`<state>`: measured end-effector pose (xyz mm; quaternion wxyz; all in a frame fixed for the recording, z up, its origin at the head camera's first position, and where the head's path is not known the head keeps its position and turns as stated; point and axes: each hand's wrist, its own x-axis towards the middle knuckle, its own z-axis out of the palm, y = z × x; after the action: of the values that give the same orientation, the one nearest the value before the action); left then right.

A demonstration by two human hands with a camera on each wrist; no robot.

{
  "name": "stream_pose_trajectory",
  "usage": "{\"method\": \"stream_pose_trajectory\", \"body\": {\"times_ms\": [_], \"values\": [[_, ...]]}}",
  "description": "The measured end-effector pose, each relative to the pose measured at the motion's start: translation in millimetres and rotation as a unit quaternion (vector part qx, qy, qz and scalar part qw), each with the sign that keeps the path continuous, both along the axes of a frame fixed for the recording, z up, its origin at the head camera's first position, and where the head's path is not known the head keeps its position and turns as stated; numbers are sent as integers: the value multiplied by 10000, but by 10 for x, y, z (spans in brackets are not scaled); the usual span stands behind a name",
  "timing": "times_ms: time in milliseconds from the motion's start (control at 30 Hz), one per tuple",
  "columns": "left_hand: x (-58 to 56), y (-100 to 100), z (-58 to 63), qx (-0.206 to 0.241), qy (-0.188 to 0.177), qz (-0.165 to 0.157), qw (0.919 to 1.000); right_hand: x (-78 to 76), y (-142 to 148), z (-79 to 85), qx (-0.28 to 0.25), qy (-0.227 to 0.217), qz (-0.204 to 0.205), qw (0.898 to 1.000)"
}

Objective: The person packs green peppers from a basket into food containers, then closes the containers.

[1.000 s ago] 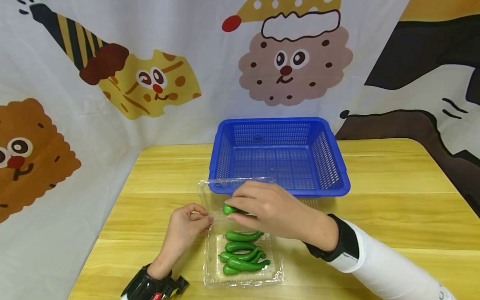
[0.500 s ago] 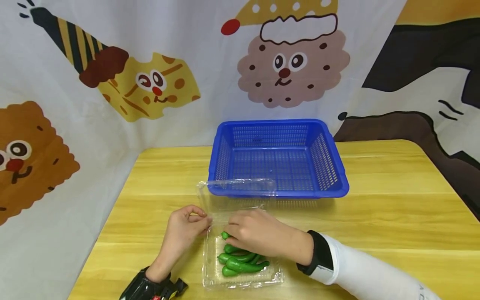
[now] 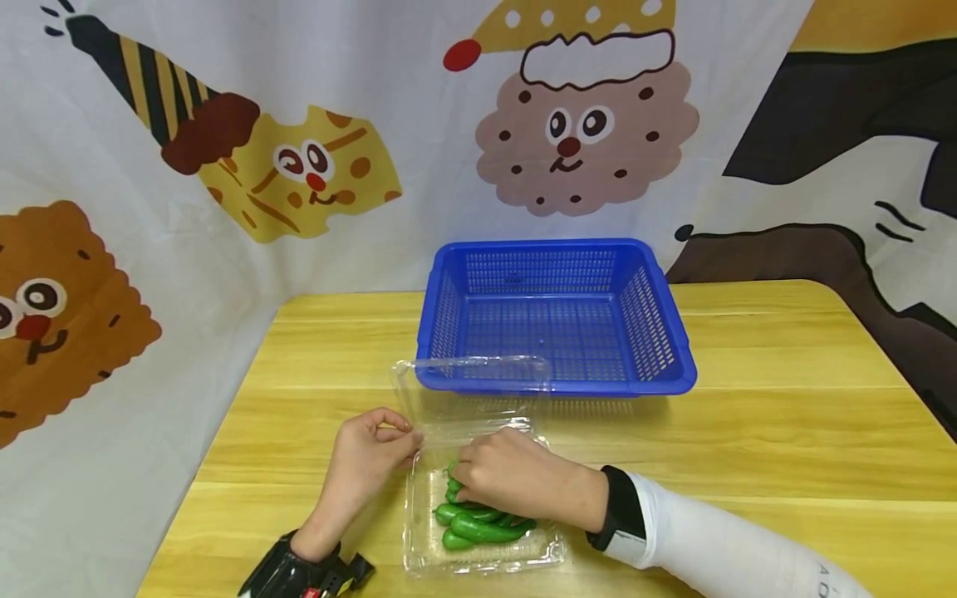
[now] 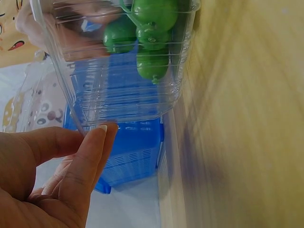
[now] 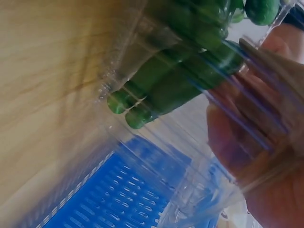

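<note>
A clear plastic clamshell container (image 3: 414, 552) lies on the table with its lid raised. Several long green peppers (image 3: 489, 529) lie side by side in its base. My left hand (image 3: 364, 453) pinches the container's left edge near the hinge between thumb and fingers, as the left wrist view confirms. My right hand (image 3: 504, 475) reaches down into the base, its curled fingers gripping a green pepper (image 3: 453, 488) behind the others. That hand hides most of the gripped pepper. Through the container wall, the right wrist view shows peppers (image 5: 161, 85) close to the right fingers.
Behind the container stands a blue perforated plastic basket (image 3: 557, 386) with nothing in it. The raised lid (image 3: 471, 386) overlaps the basket's front rim in the head view. A printed cloth (image 3: 419, 166) hangs behind the wooden table (image 3: 785, 415).
My right hand has come down from near the lid into the base, carrying a green pepper toward the others. My left hand keeps its pinch on the container edge.
</note>
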<state>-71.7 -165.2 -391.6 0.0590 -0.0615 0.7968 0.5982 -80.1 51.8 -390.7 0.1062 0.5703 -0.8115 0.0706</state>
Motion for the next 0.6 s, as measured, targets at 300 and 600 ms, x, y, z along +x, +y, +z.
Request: {"method": "stream_pose_trajectory", "body": {"times_ms": [300, 600], "values": [[1, -8, 13, 17, 9, -55, 10000, 7, 22, 12, -36, -58, 1, 10000], [11, -4, 32, 178, -22, -7, 9998, 12, 157, 110, -748, -64, -68, 9972]]}}
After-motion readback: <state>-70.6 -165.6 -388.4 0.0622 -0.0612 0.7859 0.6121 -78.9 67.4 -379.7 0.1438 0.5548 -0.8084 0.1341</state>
